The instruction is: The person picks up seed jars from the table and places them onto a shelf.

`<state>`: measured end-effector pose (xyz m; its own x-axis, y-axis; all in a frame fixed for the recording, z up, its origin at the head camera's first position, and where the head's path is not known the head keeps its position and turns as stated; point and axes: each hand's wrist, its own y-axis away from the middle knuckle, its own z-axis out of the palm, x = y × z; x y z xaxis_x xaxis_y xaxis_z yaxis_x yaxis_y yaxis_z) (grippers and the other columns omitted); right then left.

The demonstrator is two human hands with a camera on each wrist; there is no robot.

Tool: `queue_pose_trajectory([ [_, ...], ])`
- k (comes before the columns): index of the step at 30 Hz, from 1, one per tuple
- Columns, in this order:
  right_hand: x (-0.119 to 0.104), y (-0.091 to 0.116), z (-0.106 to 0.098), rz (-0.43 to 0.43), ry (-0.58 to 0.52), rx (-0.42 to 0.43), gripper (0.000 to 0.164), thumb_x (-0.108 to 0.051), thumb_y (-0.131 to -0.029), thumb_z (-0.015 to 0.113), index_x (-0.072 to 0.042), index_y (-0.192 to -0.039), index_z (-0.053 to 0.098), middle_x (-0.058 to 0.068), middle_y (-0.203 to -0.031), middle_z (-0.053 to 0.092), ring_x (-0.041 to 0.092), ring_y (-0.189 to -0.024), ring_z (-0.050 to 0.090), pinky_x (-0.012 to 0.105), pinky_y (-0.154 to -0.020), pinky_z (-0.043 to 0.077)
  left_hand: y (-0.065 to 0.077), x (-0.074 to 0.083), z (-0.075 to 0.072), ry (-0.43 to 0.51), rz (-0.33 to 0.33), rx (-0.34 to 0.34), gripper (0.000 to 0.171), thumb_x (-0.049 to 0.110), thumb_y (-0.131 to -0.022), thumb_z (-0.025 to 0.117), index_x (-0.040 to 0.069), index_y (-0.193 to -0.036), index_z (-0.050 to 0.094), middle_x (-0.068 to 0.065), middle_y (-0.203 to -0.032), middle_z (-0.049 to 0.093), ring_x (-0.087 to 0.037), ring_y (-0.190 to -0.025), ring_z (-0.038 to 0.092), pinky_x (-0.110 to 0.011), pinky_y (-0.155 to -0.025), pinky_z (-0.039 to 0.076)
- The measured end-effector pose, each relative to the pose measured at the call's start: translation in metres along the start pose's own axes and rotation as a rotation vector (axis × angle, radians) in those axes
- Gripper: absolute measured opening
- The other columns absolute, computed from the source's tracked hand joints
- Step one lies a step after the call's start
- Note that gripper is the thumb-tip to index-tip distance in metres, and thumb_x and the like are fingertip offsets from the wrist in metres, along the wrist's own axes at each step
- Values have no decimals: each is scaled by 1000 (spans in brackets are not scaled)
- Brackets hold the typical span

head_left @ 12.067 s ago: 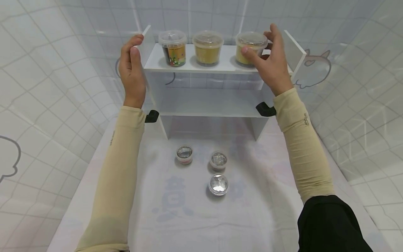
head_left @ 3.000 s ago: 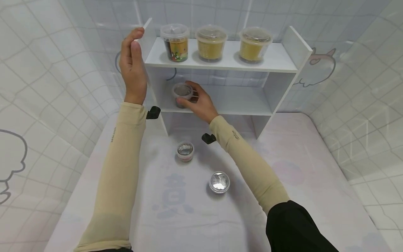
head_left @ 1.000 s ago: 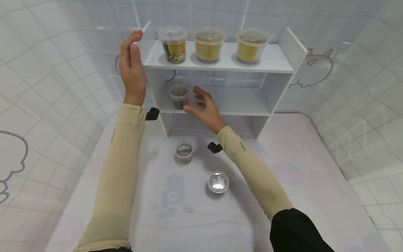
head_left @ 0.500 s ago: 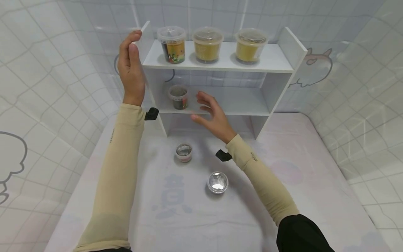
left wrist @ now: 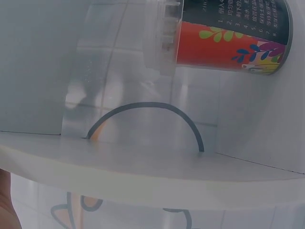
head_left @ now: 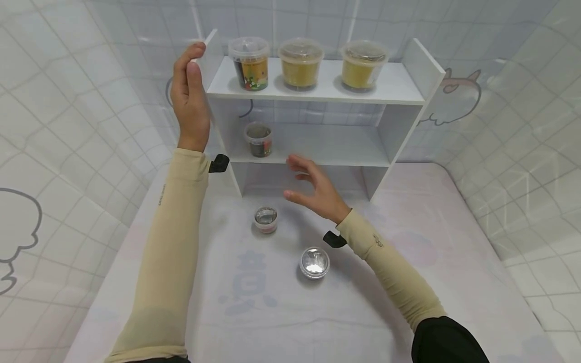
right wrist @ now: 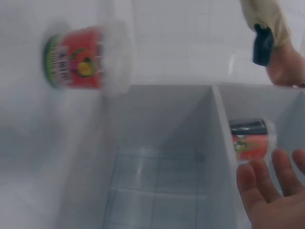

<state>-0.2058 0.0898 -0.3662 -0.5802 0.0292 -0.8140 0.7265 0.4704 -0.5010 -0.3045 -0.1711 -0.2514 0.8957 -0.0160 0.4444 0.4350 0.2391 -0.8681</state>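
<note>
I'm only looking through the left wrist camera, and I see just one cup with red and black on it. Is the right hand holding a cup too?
Observer: No, the head view shows the right hand with nothing between its fingers.

Operator: Aw, okay. Are there more cups on the shelves?

Observer: Yes, three lidded cups stand in a row on the top shelf.

Operator: Wow! Any down on the table?

Observer: Two small cups with shiny tops are on the table, in front of the shelf unit.
</note>
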Motion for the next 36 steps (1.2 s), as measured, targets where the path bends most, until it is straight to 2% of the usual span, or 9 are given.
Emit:
queue_pose_trajectory([
  [8, 3, 22, 2, 19, 54, -106, 77, 3, -86, 79, 11, -149, 35, 23, -148, 46, 43, -133, 45, 60, -107, 42, -2, 0, 2, 4, 1, -2, 34, -12, -105, 33, -3, -118, 63, -12, -130, 63, -23, -133, 50, -37, -120, 30],
  [12, 8, 32, 4, 28, 44, -132, 77, 2, -86, 79, 8, -149, 36, 20, -147, 47, 37, -133, 47, 59, -107, 43, -2, 0, 2, 11, -2, 2, 34, -12, -105, 32, -3, -118, 63, -13, -130, 62, -23, -133, 50, -36, -120, 29],
  [14, 11, 38, 5, 46, 30, -149, 77, 1, -86, 79, 4, -150, 37, 18, -148, 47, 35, -133, 47, 58, -108, 42, -2, 1, 2, 15, -4, 4, 35, -12, -105, 32, -3, -118, 63, -14, -130, 62, -23, -133, 50, -36, -120, 29],
  [18, 34, 51, 5, 77, 38, -191, 81, -14, -88, 81, -10, -155, 36, 4, -150, 46, 26, -135, 46, 48, -110, 43, -1, 1, 1, 8, -4, 3, 35, -12, -105, 32, -3, -118, 63, -13, -130, 62, -23, -133, 50, -37, -120, 30],
  [21, 49, 61, 4, 87, 53, -220, 83, -25, -87, 83, -21, -156, 35, -5, -152, 44, 25, -136, 46, 41, -110, 43, -2, 0, 1, 7, -5, 3, 34, -12, -105, 33, -3, -117, 63, -13, -130, 63, -23, -132, 50, -37, -120, 30],
  [26, 49, 75, 1, 119, 54, -267, 84, -29, -87, 83, -26, -155, 35, -6, -153, 42, 30, -137, 45, 40, -110, 43, -1, 2, 0, 5, -10, 5, 35, -12, -105, 32, -3, -118, 63, -13, -130, 63, -23, -132, 50, -37, -120, 30],
  [32, 51, 97, -7, 186, 54, -288, 87, -23, -85, 85, -24, -156, 34, -5, -154, 42, 21, -137, 44, 42, -111, 42, -1, 2, 0, 15, -12, 2, 35, -11, -105, 32, -3, -117, 63, -13, -129, 63, -24, -132, 50, -37, -120, 30],
  [36, 55, 112, -12, 225, 41, -283, 91, -18, -84, 86, -23, -157, 32, -3, -155, 41, 27, -138, 43, 48, -112, 41, -1, 1, 0, 21, -11, -2, 35, -12, -105, 32, -3, -118, 63, -14, -130, 62, -24, -132, 50, -37, -120, 30],
])
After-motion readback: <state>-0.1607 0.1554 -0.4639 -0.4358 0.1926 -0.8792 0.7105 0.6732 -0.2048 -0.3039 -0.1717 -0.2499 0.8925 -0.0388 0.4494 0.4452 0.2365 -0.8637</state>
